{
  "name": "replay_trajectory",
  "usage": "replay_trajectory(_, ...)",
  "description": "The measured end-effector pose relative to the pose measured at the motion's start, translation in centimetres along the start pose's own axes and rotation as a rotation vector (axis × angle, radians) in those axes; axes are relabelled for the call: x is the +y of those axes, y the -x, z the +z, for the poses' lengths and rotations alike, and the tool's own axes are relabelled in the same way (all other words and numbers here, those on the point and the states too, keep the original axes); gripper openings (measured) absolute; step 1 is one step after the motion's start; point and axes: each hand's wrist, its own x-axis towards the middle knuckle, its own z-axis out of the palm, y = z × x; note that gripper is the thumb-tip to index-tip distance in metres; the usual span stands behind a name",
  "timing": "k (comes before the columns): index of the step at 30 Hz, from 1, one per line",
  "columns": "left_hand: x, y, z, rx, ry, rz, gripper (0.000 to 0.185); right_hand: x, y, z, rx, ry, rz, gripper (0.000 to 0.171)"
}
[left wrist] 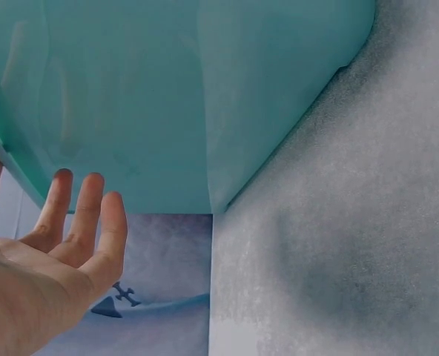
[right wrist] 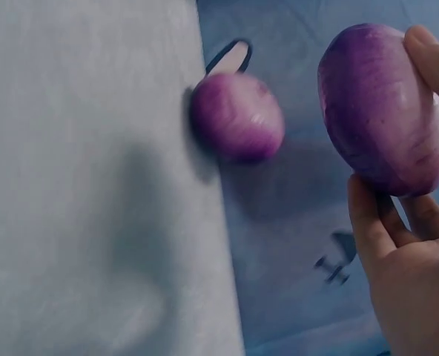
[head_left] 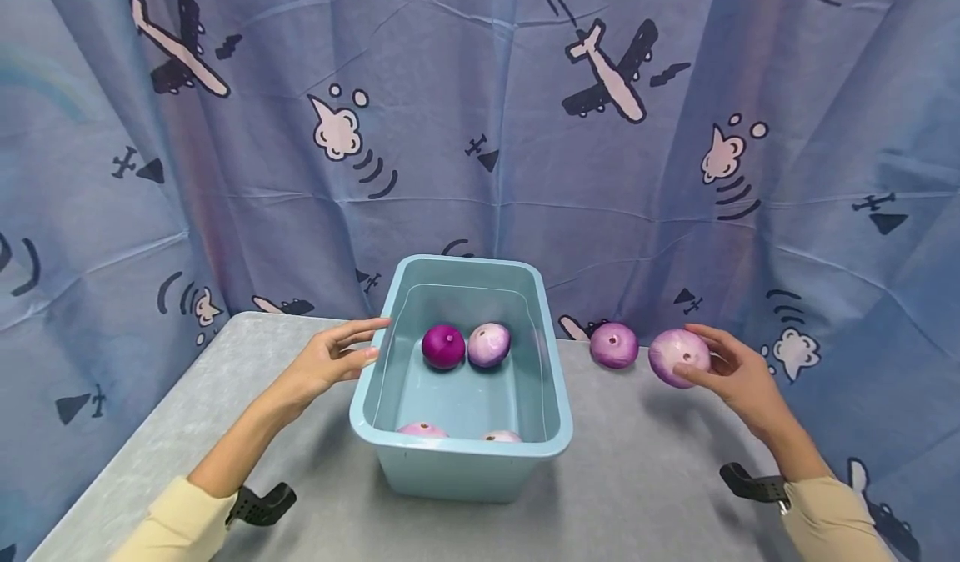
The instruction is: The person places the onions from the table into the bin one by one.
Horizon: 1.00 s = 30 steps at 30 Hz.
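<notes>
My right hand (head_left: 731, 368) grips a pale purple onion (head_left: 678, 357), lifted off the grey table (head_left: 637, 479) to the right of a light blue plastic bin (head_left: 551, 441); the right wrist view shows this onion (right wrist: 379, 111) held between thumb and fingers (right wrist: 368, 222). A second purple onion (head_left: 613, 344) lies on the table by the curtain, also seen in the right wrist view (right wrist: 238, 116). My left hand (head_left: 330, 362) is open, fingers straight, at the bin's left rim; its fingers (left wrist: 86, 208) reach the bin wall (left wrist: 167, 96). Inside the bin lie a dark magenta onion (head_left: 443, 345) and a pale one (head_left: 489, 343).
Two more pale onions (head_left: 422, 430) (head_left: 501, 436) peek over the bin's near wall. A blue curtain (head_left: 480, 128) printed with planes and clouds hangs close behind the table. Black wrist mounts (head_left: 262, 504) (head_left: 753, 485) sit at both forearms.
</notes>
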Motion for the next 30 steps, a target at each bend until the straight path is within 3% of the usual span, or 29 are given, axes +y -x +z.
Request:
replay_trajectory(12, -0.1, 0.1, 0.0, 0.014, 0.012, 0.0, 0.051, -5.1, -0.5, 0.8, -0.074, -0.09, -0.09, 0.065)
replay_trajectory(30, 0.0, 0.0, 0.1, 0.004, 0.006, 0.003, 0.051, -8.6, -1.1, 3.5, -0.099, -0.208, -0.128, 0.064)
